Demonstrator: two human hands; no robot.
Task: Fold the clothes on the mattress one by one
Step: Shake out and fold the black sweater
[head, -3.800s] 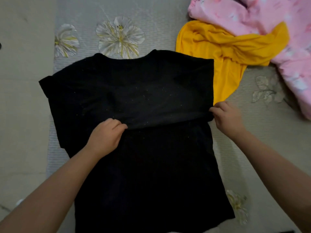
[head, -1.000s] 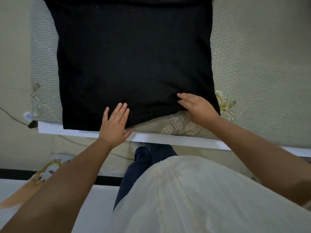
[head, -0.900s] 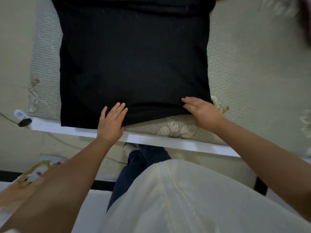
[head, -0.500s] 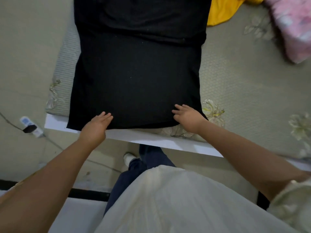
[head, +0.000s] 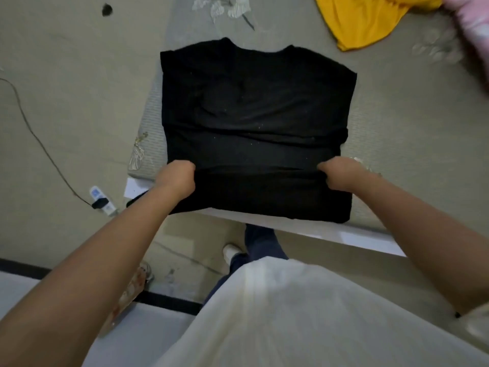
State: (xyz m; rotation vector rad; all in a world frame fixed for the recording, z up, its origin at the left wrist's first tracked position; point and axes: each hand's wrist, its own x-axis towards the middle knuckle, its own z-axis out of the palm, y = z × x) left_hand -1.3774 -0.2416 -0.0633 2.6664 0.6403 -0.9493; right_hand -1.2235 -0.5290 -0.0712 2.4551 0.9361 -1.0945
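Mattress (head: 412, 144) first: a broad, flat slab in grey-green quilted cloth with fine ribbed stitching and pale embroidered flowers, edged along its near side by a smooth white band. On it lies the black shirt (head: 254, 107), a soft matte knit speckled with lint, its sleeves already tucked in so that it forms a rough rectangle with the curved neckline at the far end. Its near part is lifted off the mattress and doubled back. Beyond it, near the far right corner, sits a crumpled yellow garment (head: 362, 19) with a pink printed one (head: 473, 25) just beside it, both unfolded and apparently waiting their turn.

Left hand (head: 177, 178) has its fingers curled tight on the shirt's left edge; right hand (head: 340, 176) is likewise clenched on the right edge, level with the left. Between them the cloth runs fairly taut.

My judgement is that the fold of the bottom half up toward the collar is under way. Limp knit like this could sag in the middle as it travels, leaving a crooked crease or a trapped wrinkle. If one hand leads the other, the hem may land skewed against the shoulders. The tucked sleeves could also slip out if the lift is quick, because nothing pins them. The shirt overhangs the mattress's near edge, so a loosened grip might let that end slide off.
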